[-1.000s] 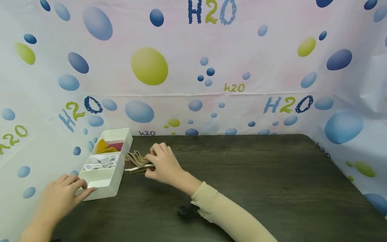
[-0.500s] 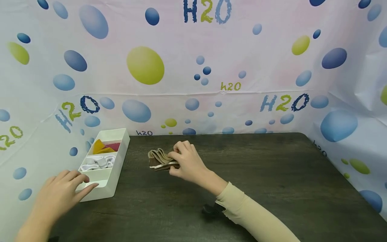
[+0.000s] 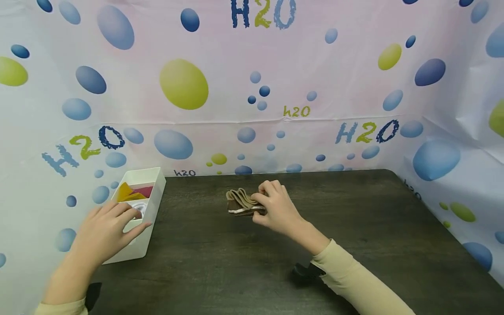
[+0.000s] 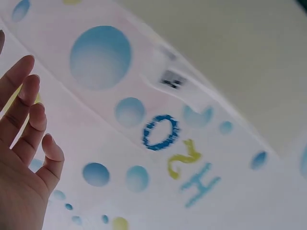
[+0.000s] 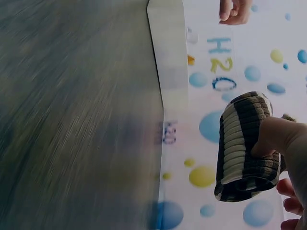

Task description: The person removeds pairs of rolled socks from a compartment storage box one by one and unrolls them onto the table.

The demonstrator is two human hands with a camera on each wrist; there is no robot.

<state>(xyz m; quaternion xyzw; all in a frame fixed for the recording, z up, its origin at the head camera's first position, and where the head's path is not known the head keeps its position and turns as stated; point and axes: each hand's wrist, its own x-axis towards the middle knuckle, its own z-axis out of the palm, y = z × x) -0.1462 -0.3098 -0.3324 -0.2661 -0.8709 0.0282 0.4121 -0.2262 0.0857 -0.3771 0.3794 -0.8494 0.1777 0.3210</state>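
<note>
My right hand (image 3: 263, 205) pinches a folded bundle of brown and beige striped socks (image 3: 241, 202) just above the dark table (image 3: 236, 267), near its middle; the right wrist view shows my thumb pressed on the socks (image 5: 242, 143). My left hand (image 3: 130, 220) lies with straight, spread fingers over the near end of a white divided box (image 3: 158, 192) at the table's left edge. In the left wrist view its fingers (image 4: 26, 110) are straight and hold nothing. The box holds yellow and maroon cloth (image 3: 134, 192) in its far compartment and white socks, partly hidden by my left hand.
A bubble-printed backdrop (image 3: 252, 87) walls the table at the back and on both sides. A small black object (image 3: 305, 271) lies under my right sleeve. The box (image 5: 168, 52) stands far from the socks in the right wrist view.
My right hand has carried the socks to the right, away from the box toward the table's middle. My left hand has moved up from the box's near corner to over its compartments.
</note>
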